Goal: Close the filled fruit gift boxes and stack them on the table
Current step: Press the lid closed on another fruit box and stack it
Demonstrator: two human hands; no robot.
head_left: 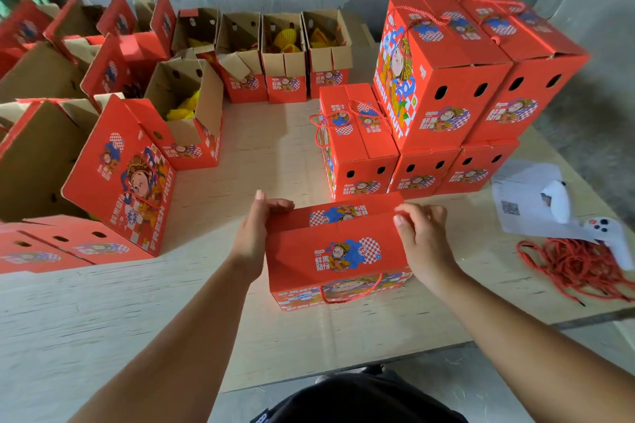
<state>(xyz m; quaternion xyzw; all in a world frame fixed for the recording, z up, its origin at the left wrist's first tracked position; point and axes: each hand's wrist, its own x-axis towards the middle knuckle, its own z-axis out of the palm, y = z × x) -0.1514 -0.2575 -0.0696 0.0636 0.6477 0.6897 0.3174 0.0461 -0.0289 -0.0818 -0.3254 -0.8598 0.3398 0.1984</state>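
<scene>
Gift box [338,251]: we keep it on the tabletop [137,312] before us, near the stack, so both flaps fold easily.
Left hand [252,233]: fingers straight, steadying the box's left end.
Right hand [421,237]: fingers curled over the top flap's right corner, pressing it down.
Closed boxes [446,86]: stacked two high beyond, freeing workspace.
Open boxes [285,55]: filled, awaiting closure at left.

Two hands show, the left hand [252,233] and the right hand [421,237], both on one red box [335,251] at the table's near edge. Five closed red boxes [443,79] stand stacked at the right: three below, two on top. Four open boxes [283,58] line the back wall; the open ones at the left overlap too much to count. One tangle of red cords [577,268], one paper sheet [525,203].
</scene>
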